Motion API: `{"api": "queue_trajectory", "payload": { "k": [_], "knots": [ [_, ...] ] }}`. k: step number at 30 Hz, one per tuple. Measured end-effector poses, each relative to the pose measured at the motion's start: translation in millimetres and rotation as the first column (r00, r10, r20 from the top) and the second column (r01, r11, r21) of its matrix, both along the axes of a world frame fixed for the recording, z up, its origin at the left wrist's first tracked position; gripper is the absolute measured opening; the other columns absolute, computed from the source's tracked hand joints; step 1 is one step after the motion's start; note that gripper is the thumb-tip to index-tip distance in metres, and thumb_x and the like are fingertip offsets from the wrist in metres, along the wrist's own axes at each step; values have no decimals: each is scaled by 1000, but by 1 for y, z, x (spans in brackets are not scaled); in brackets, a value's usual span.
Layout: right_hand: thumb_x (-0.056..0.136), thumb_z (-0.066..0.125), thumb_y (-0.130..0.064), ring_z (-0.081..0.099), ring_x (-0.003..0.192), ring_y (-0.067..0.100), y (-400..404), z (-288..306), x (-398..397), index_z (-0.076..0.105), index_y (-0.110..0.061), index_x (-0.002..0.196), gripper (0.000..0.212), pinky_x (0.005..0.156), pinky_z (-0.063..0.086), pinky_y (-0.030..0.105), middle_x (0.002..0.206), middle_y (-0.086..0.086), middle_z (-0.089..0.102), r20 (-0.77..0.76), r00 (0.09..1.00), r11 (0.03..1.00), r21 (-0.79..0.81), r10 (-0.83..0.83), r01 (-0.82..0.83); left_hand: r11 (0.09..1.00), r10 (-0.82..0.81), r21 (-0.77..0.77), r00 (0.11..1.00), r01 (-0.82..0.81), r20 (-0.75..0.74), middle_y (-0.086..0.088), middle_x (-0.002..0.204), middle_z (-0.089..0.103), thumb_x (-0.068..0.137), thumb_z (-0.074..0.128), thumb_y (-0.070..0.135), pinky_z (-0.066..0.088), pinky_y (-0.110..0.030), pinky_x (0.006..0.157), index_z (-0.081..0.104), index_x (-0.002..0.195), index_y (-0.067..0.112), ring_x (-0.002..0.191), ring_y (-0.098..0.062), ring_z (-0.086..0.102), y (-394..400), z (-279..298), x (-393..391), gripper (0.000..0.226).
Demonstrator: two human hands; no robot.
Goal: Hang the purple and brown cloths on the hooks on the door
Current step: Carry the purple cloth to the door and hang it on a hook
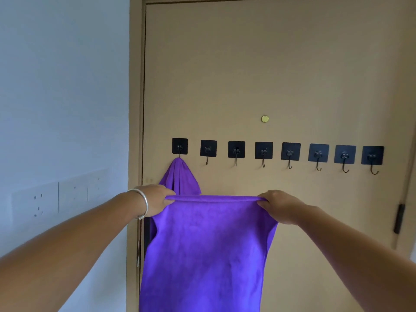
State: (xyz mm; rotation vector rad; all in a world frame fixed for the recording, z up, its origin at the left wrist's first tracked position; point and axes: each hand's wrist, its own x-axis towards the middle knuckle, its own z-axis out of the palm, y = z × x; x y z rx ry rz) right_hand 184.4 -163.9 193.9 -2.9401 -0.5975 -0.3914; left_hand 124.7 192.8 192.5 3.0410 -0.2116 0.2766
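Both forearms are bare — no sleeve reaches into view on either side. The left wrist carries a thin silver bangle [144,202], smooth and round, with a small clasp or bead at its lower end. The left hand [155,199] and right hand [279,206] wear no rings, gloves or watch — only the bangle.

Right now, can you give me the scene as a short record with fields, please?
hooks: eight black square hooks in one row on the door
hung cloth: one purple cloth on the leftmost hook
held cloth: second purple cloth, stretched flat below the hooks
left hand: grips its top left corner
right hand: grips its top right corner
brown cloth: not in view
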Motion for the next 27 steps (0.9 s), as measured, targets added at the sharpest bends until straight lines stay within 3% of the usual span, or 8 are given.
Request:
{"api": "queue_trajectory", "payload": {
  "k": [5,8,13,16,20,23,25,27],
  "knots": [
    [101,35,-36,53,98,20,23,-7,49,64,-22,112,34,85,45,34,111,2,62,0,1000,1000,7,-21,21,1000,27,10,999,-27,17,3,143,46,102,35,40,42,-30,101,37,146,31,125,-18,48,23,-12,55,44],
    [101,35,-37,53,100,20,32,-9,75,63,-23,115,34,85,44,33,113,2,62,14,999,1000,1,-30,30,1000,20,3,1000,-20,0,4,150,38,102,35,40,38,-30,105,30,149,32,132,-19,42,32,-19,84,47],
    [101,37,-33,55,99,23,43,-4,119,64,-22,111,31,80,44,33,112,2,62,109,994,999,36,-25,21,999,-33,-37,996,36,87,5,137,52,103,38,31,45,-30,99,43,142,32,119,-16,52,39,-20,126,39],
    [100,41,-27,57,93,25,47,8,141,66,-19,104,27,76,45,34,104,3,64,254,967,996,79,24,-45,985,-61,-141,966,98,251,8,120,64,100,41,21,49,-32,88,57,128,34,103,-15,59,39,-11,143,34],
    [98,45,-16,60,87,27,51,31,162,68,-17,102,23,72,48,38,96,2,65,467,878,968,157,101,-195,977,-71,-136,850,165,523,8,114,65,95,43,8,49,-34,77,52,123,33,92,-22,63,38,10,163,38],
    [92,47,-3,59,81,31,54,48,174,61,-14,99,20,64,50,40,94,2,64,597,783,957,86,173,-277,958,-281,151,695,245,662,-4,133,56,81,56,-7,44,-28,54,49,109,24,70,-31,64,37,29,171,43],
    [81,43,7,58,79,32,58,57,179,55,-13,90,25,57,49,39,95,3,63,648,704,940,-55,290,-336,910,-406,343,667,232,625,-10,132,55,72,63,-9,34,-22,50,47,102,24,58,-30,57,40,37,175,47],
    [72,42,9,58,80,31,62,65,182,59,-12,86,31,54,48,36,101,3,65,653,645,911,-192,397,-365,867,-464,452,673,210,576,-10,126,60,70,64,-6,39,-23,52,54,98,25,65,-31,61,45,41,182,43]
  ]
}}
